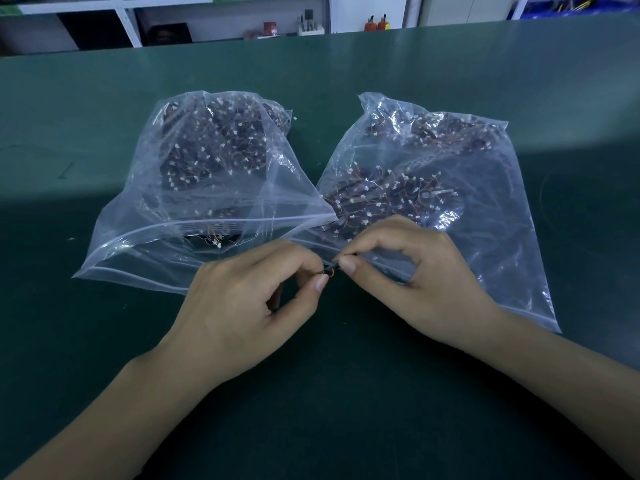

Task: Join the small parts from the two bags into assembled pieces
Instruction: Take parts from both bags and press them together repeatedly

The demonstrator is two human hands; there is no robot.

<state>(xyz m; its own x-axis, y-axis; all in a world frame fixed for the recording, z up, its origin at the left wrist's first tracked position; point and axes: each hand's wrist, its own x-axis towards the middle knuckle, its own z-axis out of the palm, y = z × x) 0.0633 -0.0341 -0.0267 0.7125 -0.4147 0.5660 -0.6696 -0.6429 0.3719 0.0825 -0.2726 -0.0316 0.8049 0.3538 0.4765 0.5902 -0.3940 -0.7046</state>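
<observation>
Two clear zip bags lie side by side on the green table, mouths toward me. The left bag (194, 188) and the right bag (450, 188) each hold many small dark parts with thin orange wires and white connectors. In front of the bags my left hand (242, 303) and my right hand (408, 271) meet fingertip to fingertip. Between them sits a tiny dark part with an orange wire (329, 271). Thumb and forefinger of each hand pinch one end of it. Most of the part is hidden by the fingers.
The green table top (346, 393) stretches wide around the bags. Beyond its far edge stand white shelves (221, 15) with small items, among them two orange bottles (375, 24).
</observation>
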